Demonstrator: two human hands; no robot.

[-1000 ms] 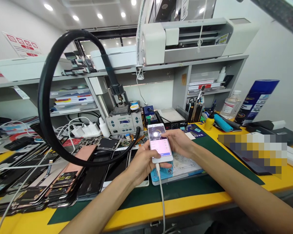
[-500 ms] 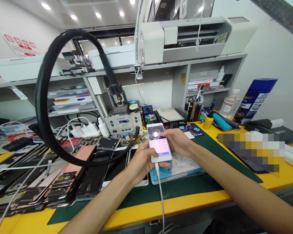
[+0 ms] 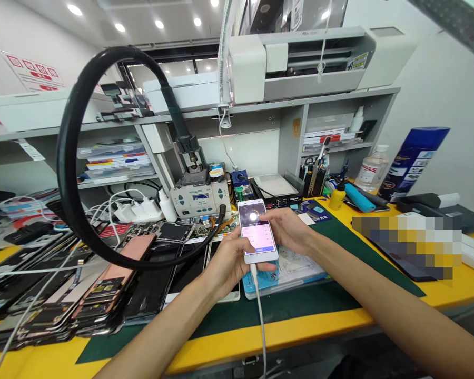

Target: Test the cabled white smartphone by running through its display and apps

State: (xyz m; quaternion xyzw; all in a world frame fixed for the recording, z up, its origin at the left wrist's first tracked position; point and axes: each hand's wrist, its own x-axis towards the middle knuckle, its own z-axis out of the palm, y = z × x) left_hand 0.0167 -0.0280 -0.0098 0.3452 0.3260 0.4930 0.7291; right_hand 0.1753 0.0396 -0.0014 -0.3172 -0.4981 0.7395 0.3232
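Note:
A white smartphone (image 3: 263, 239) with a lit screen is held upright-tilted between my hands, above the work mat. My left hand (image 3: 231, 260) wraps its lower left side, the thumb at the bottom of the screen and fingers behind. On the upper right edge, my right hand (image 3: 286, 229) grips the phone, its thumb at the screen's border; its other fingers are mostly hidden behind. A white charging cable (image 3: 260, 305) is plugged into the phone's bottom and hangs over the table edge. Below lies a blue-edged pad with printed drawings (image 3: 300, 268).
Stacks of phone parts (image 3: 102, 295) cover the left side. A thick black hose (image 3: 65, 158) loops up from the grey rework station (image 3: 199, 197). Right of the green mat (image 3: 351, 252) stand a yellow bottle (image 3: 337, 197), a clear bottle (image 3: 371, 171) and a blue spray can (image 3: 413, 163).
My left thumb has shifted very slightly at the bottom of the screen. Both hands keep the phone in the same place.

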